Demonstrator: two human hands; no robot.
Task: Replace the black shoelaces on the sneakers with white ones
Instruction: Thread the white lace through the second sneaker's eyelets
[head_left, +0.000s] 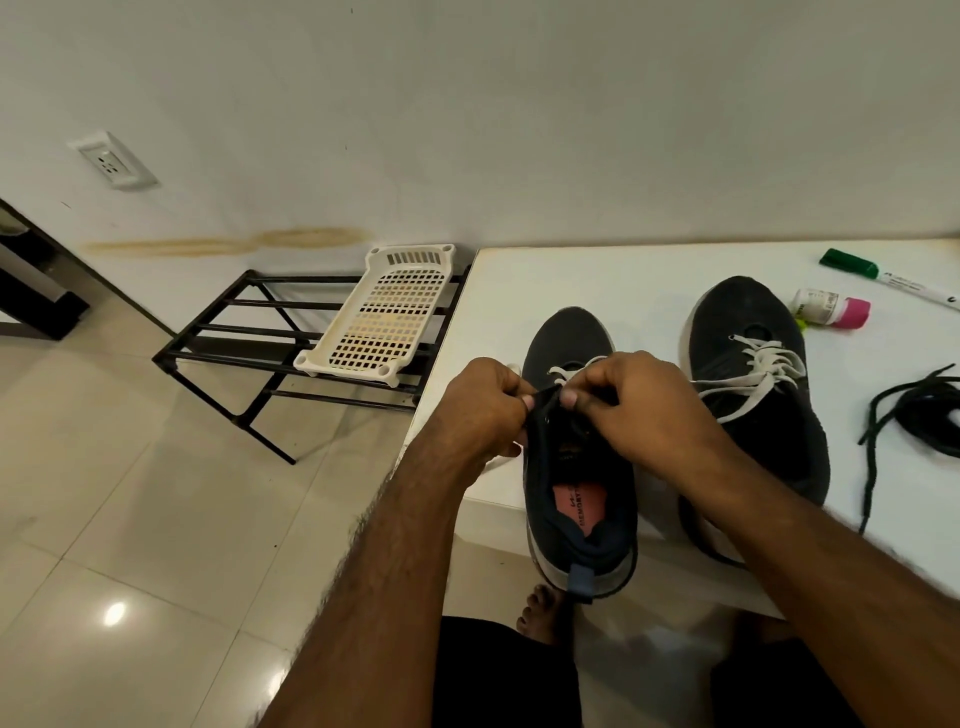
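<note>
Two dark sneakers stand on a white table (623, 275). The left sneaker (576, 483) hangs its heel over the table's front edge and has a white lace (563, 371) in its lowest eyelets. My left hand (480, 410) pinches the sneaker's left eyelet edge. My right hand (639, 400) pinches the right side close to the tongue, where the lace end is hidden by my fingers. The right sneaker (748, 312) carries a white lace (763, 369) through several eyelets. A removed black lace (914, 415) lies in a loose heap on the table at the right.
A green-capped marker (883, 278) and a small bottle with a pink cap (831, 306) lie at the table's back right. A black metal rack (270, 332) with a cream plastic tray (384, 312) stands left of the table on the tiled floor. My bare foot (540, 613) is below.
</note>
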